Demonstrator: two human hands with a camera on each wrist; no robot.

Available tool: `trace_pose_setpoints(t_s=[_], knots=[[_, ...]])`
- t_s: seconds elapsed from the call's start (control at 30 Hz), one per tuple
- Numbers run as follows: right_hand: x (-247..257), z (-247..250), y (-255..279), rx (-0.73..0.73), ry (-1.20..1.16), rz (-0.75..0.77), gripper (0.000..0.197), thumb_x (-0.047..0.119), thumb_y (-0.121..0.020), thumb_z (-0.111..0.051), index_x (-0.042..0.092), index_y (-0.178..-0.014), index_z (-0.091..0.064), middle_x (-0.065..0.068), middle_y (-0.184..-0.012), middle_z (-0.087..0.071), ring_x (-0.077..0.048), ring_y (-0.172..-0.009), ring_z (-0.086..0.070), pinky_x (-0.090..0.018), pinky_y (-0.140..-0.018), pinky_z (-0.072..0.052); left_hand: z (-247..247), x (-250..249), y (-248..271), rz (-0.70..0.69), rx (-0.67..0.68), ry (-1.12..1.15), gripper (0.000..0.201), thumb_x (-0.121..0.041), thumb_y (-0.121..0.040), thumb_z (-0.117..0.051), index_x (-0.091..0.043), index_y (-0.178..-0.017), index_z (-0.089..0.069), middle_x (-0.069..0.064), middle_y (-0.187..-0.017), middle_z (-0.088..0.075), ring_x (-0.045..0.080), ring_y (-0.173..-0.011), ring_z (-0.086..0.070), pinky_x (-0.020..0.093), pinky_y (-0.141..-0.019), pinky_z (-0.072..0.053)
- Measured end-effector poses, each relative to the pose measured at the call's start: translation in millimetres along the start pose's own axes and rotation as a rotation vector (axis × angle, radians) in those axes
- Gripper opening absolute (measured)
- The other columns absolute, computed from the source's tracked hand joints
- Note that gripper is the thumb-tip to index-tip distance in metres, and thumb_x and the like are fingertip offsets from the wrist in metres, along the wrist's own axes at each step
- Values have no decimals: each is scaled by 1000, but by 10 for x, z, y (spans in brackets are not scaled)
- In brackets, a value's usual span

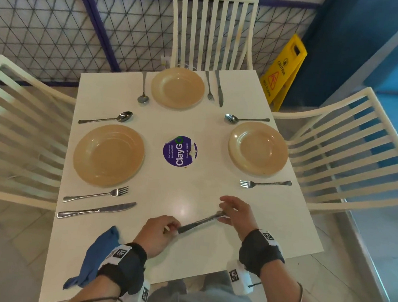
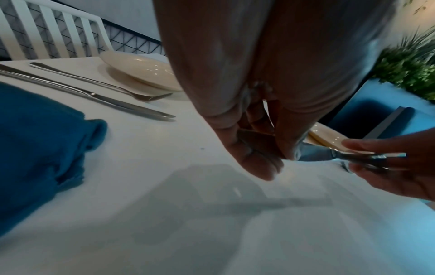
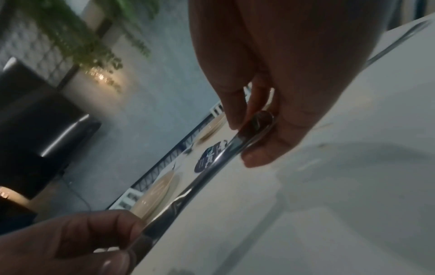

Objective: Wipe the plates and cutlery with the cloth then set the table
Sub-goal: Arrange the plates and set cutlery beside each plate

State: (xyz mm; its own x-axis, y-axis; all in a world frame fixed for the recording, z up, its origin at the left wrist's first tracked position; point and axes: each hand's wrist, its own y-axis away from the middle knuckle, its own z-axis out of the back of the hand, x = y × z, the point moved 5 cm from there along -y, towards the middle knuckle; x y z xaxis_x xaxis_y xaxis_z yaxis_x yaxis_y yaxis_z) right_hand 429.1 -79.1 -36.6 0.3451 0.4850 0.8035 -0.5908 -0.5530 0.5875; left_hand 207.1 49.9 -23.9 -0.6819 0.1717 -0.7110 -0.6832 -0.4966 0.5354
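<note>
Knife (image 1: pixel 199 222): held just above the near middle of the desk (image 1: pixel 195 121), slanting from near left to far right. Left hand (image 1: pixel 159 234) fingers pinch one end; right hand (image 1: pixel 234 214) fingers pinch the other, rounded end.

Cloth (image 1: pixel 98 256), blue: lies crumpled at the near left desk edge, partly overhanging, touched by neither hand.

Plates, three: left (image 1: pixel 108 155), far (image 1: pixel 177 87), right (image 1: pixel 258 148), each with cutlery beside it. The right setting shows spoon and fork only, so the knife probably belongs there.

Risks, judged: light pinches on smooth steel could let the knife slip and clatter; the overhanging cloth could slide off the desk.
</note>
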Motion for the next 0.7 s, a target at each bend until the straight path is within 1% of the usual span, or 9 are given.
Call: trace_pose_setpoints(t_s=[0.07, 0.13, 0.2, 0.3, 0.4, 0.5, 0.6, 0.63, 0.7], knots=[[-3, 136, 84, -7, -87, 10, 17, -5, -93, -60, 2, -105, -70, -23, -94, -64, -30, -82, -69, -32, -71, -61, -13, -110, -27, -17, 11, 33, 20, -14, -92, -66, -34, -88, -68, -5, -90, -69, 14, -77, -65, 27, -77, -54], [-30, 296, 136, -19, -209, -7, 18, -7, -91, -63, -2, -108, -68, -23, -92, -65, -33, -86, -69, -34, -75, -61, -38, -230, -56, -18, 20, 88, 16, -12, -92, -66, -27, -92, -71, -1, -88, -69, 14, -72, -67, 29, -76, -57], [-62, 476, 177, -28, -355, -27, 20, -6, -91, -64, -6, -111, -65, -21, -91, -68, -31, -87, -71, -38, -80, -62, -83, -350, -106, -13, 23, 102, 14, -12, -94, -65, -25, -94, -71, 0, -83, -69, 13, -67, -67, 29, -74, -58], [-117, 739, 215, -50, -523, -32, 21, -8, -91, -63, -4, -112, -64, -13, -86, -72, -25, -85, -74, -42, -86, -61, -192, -550, -220, -13, 10, 72, 13, -15, -93, -65, -25, -94, -72, -2, -73, -67, 11, -63, -63, 32, -72, -56], [-205, 1051, 193, -132, -623, -53, 21, -10, -90, -62, -5, -110, -63, -17, -91, -70, -29, -86, -72, -41, -83, -62, -365, -824, -339, -65, -42, -21, 12, -17, -91, -68, -25, -97, -74, -9, -82, -67, 8, -75, -61, 20, -73, -48], [-269, 1403, 125, -230, -660, -88, 21, -11, -89, -63, -5, -109, -62, -21, -95, -68, -35, -90, -69, -38, -77, -64, -581, -1093, -439, -103, -71, -87, 17, -16, -87, -71, -27, -100, -73, -8, -91, -69, 12, -86, -64, 22, -79, -49], [-284, 1747, 4, -289, -615, -101, 19, -13, -88, -64, -6, -105, -62, -21, -92, -66, -32, -85, -68, -30, -67, -64, -840, -1304, -590, -127, -100, -210, 25, -16, -86, -72, -27, -108, -73, -5, -100, -68, 14, -94, -63, 21, -82, -44], [-285, 1877, -48, -302, -566, -107, 18, -13, -87, -65, -6, -103, -63, -20, -90, -66, -30, -82, -68, -28, -66, -63, -947, -1378, -658, -129, -113, -246, 27, -16, -86, -72, -27, -111, -73, -3, -101, -66, 16, -95, -62, 21, -81, -42], [-272, 2014, -164, -326, -441, -126, 17, -12, -86, -68, -6, -102, -65, -19, -87, -66, -27, -78, -68, -28, -71, -62, -1061, -1460, -745, -135, -134, -295, 31, -16, -86, -70, -27, -115, -72, -1, -102, -64, 18, -96, -62, 23, -81, -43]])
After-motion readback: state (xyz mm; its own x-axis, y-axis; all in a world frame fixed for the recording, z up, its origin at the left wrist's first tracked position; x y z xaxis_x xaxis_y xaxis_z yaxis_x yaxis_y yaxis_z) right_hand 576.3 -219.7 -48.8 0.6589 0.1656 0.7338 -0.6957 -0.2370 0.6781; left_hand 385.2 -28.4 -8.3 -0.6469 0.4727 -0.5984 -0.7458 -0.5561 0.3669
